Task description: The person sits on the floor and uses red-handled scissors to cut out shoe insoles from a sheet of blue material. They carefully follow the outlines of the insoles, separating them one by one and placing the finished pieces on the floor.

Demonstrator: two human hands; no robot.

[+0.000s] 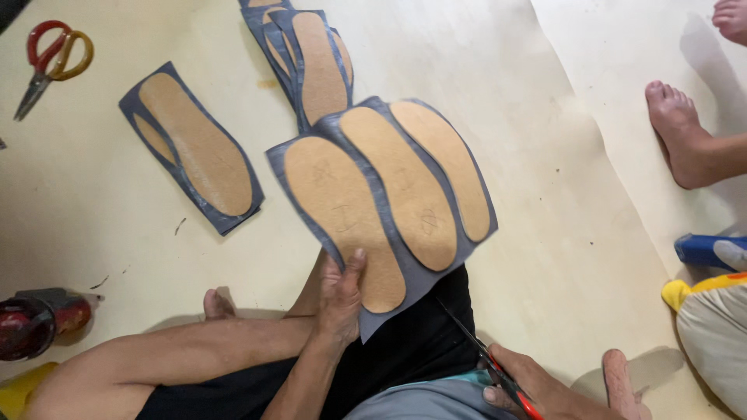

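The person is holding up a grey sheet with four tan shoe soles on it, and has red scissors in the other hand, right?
Not quite. The head view shows three tan soles on the grey sheet, not four. The rest holds: the left hand holds the sheet up by its lower edge, and the right hand has the red scissors.

I'm sitting on a pale sheet-covered floor. On it: spare scissors top left, two dark sheets with tan insole shapes, a red tin.
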